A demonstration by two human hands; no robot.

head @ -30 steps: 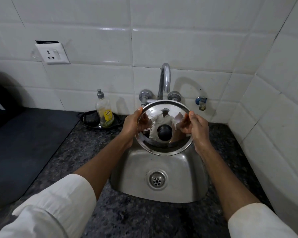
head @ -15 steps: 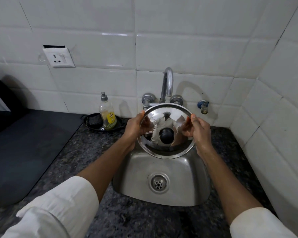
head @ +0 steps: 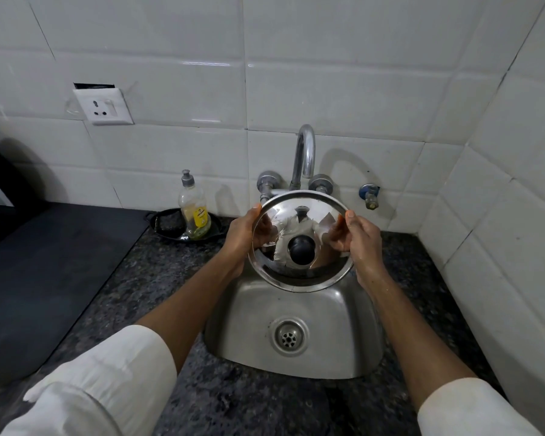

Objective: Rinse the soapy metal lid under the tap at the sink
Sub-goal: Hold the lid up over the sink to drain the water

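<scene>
I grip the lid [head: 299, 243] by its rim, left hand [head: 243, 237] and right hand [head: 359, 240] on opposite sides, tilted upright just below the tap [head: 306, 152].

- The metal lid [head: 301, 240], held tilted at its rim by the left hand [head: 243, 237] and right hand [head: 361, 239], fills the space under the tap spout [head: 306, 152].
- The sink basin [head: 334, 347] in front of the lid lies open.
- The 2 tap valves [head: 266, 180] stand just behind the lid's upper edge.
- A soap bottle [head: 194, 212] in a black dish [head: 216, 226] stands near the left hand; the counter [head: 158, 278] before it is free.
- The tiled side wall [head: 501, 247] closes off the right.
</scene>
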